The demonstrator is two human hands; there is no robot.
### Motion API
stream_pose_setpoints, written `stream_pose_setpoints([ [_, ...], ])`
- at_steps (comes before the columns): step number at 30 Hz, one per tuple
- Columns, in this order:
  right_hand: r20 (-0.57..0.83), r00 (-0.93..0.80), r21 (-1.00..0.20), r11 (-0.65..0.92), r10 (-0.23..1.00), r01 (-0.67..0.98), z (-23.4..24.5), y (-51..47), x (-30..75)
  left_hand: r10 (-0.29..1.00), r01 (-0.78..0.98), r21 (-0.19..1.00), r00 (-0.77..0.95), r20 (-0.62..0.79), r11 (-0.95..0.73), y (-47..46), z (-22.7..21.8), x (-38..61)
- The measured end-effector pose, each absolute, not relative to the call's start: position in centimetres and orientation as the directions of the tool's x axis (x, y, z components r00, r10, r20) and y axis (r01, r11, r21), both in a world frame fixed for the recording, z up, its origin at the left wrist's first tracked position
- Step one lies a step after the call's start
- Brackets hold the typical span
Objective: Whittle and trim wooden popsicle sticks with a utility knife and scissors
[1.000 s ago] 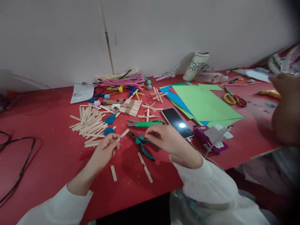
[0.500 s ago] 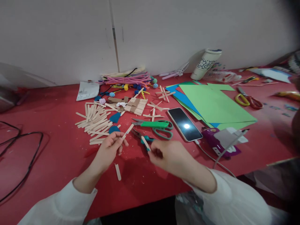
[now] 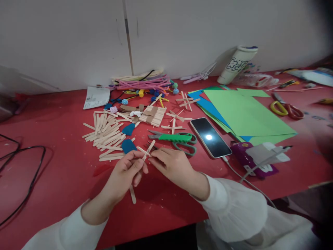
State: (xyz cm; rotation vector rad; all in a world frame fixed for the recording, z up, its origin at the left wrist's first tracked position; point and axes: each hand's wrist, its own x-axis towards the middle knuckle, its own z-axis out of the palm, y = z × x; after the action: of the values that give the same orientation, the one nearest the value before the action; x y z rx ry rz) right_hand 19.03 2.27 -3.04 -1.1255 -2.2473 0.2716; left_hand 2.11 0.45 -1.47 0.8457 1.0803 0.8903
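Left hand (image 3: 122, 177) pinching craft stick (image 3: 151, 145), right hand (image 3: 174, 166) gripping second stick (image 3: 141, 150) across it, lidded tumbler (image 3: 237, 65), contents hidden

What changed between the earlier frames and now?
The right hand picked up a loose stick from the table and brought it left; it now crosses the craft stick in the left hand. The left hand's grip, phone and green-handled scissors stayed as they were.

The left hand (image 3: 125, 175) and right hand (image 3: 174, 167) pinch two wooden sticks (image 3: 147, 152) — crossed — above a red bench (image 3: 161, 215). Green-handled scissors (image 3: 175, 138) lie just beyond.
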Motion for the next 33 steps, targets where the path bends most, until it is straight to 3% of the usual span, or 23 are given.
stream_pose_setpoints([
  [6,0.418,-0.441,-0.550,0.608,0.794,0.572,-2.4,2.5,19.3,0.935,-0.014,0.953,0.198,-0.294,0.302,0.3,-1.3,2.2],
  [16,0.415,-0.451,-0.526,0.613,0.790,0.590,-2.7,2.4,19.3,0.871,-0.173,0.871,0.283,-0.403,0.459,0.2,-1.5,2.3],
  [22,0.462,-0.491,-0.403,0.668,0.739,0.626,-2.9,2.0,19.3,0.837,-0.283,0.799,0.323,-0.442,0.531,0.5,-0.8,2.4],
  [28,0.528,-0.592,-0.070,0.726,0.609,0.684,-2.1,1.3,19.1,0.828,-0.324,0.769,0.324,-0.457,0.551,0.3,-1.0,2.5],
  [33,0.520,-0.614,-0.026,0.729,0.594,0.684,-1.5,0.9,18.7,0.883,-0.259,0.849,0.232,-0.409,0.461,0.1,-1.6,2.7],
])
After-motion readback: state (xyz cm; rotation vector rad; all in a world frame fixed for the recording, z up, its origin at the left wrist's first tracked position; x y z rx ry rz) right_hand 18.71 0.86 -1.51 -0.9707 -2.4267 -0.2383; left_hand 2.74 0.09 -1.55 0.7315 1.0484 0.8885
